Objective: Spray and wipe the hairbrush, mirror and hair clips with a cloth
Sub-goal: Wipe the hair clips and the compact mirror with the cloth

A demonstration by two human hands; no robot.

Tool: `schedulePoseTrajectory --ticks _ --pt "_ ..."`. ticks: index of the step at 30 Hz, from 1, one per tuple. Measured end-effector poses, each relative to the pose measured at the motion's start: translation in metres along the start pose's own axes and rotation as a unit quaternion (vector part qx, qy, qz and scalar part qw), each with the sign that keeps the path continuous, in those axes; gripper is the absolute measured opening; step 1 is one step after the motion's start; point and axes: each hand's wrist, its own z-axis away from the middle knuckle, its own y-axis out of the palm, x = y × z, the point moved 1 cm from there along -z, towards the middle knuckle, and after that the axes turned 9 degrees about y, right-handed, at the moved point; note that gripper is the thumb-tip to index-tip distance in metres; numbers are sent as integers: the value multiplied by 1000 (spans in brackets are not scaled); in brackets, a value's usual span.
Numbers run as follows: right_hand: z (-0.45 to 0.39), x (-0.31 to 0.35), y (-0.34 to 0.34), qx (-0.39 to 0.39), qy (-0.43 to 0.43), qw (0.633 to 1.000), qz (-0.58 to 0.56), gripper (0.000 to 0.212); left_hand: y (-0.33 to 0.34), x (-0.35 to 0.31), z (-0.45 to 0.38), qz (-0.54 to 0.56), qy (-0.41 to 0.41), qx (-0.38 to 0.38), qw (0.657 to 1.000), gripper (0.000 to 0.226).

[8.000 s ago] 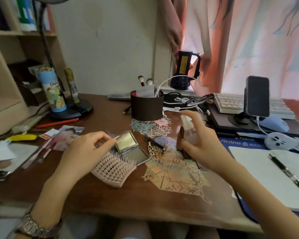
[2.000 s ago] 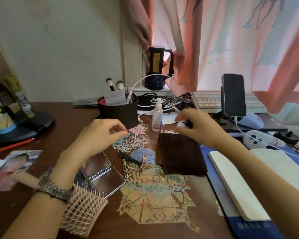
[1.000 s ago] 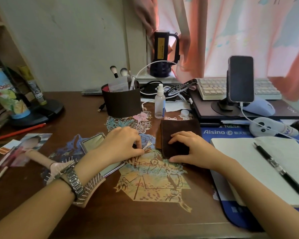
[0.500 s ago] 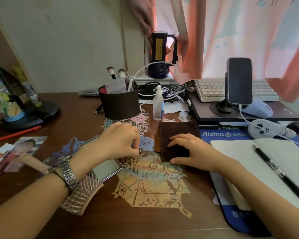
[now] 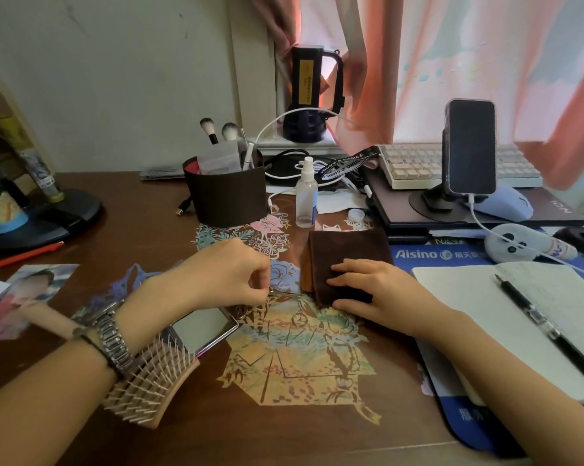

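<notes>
While the left hand (image 5: 230, 274) pinches a thin metal hair clip (image 5: 284, 292) at mid-worktop (image 5: 149, 210), fingers curled round it, best lift it clear onto the brown cloth (image 5: 348, 253) and rub along its length. Right hand (image 5: 371, 290) lies flat, fingers straight, pressing the cloth. Mirror (image 5: 205, 332) and hairbrush (image 5: 152, 381) sit under the left forearm near the front edge; spray bottle (image 5: 306, 196) stands behind.

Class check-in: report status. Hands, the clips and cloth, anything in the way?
Left hand pinching a hair clip on the desk. Right hand flat on brown cloth. Spray bottle upright behind, clear of both.
</notes>
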Motion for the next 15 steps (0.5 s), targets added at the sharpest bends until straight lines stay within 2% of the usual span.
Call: schedulePoseTrajectory --ticks 7,15 --pt "-1 3 0 -56 -7 998 -12 24 7 -11 9 30 -20 -22 999 4" --pt "2 0 -1 -55 21 992 -116 26 18 -16 11 82 -26 -15 996 21"
